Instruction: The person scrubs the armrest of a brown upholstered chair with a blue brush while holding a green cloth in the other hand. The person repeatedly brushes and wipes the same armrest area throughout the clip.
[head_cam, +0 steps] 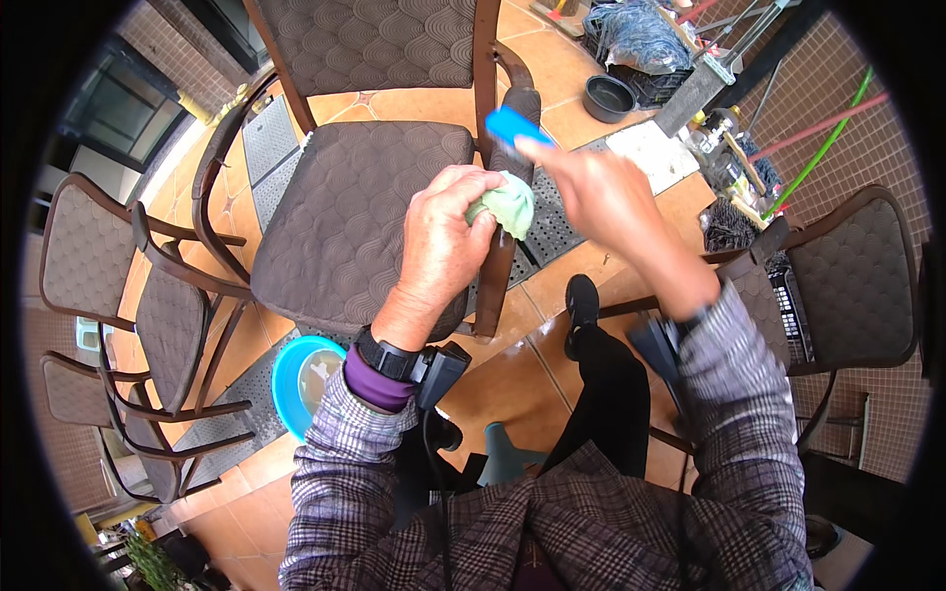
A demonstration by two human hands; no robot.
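My left hand [447, 236] grips a crumpled pale green cloth [510, 205] over the right armrest of a padded armchair [362, 221] with a dark wood frame and patterned grey-brown upholstery. Beyond and to the right of it, my right hand [591, 188] is closed on a blue brush [517, 127], blurred, at the padded part of the same armrest [522, 107]. The brush's underside is hidden. A blue basin [284, 384] with cloudy liquid stands on the floor by my left forearm.
More armchairs stand at the left [170, 325] and right [850, 288]. A black bowl [609, 99], a plastic-wrapped bundle [639, 37] and bottles [728, 159] lie at the upper right. Dark perforated mats [562, 214] cover part of the tiled floor. My shoe [582, 299] is near the armchair.
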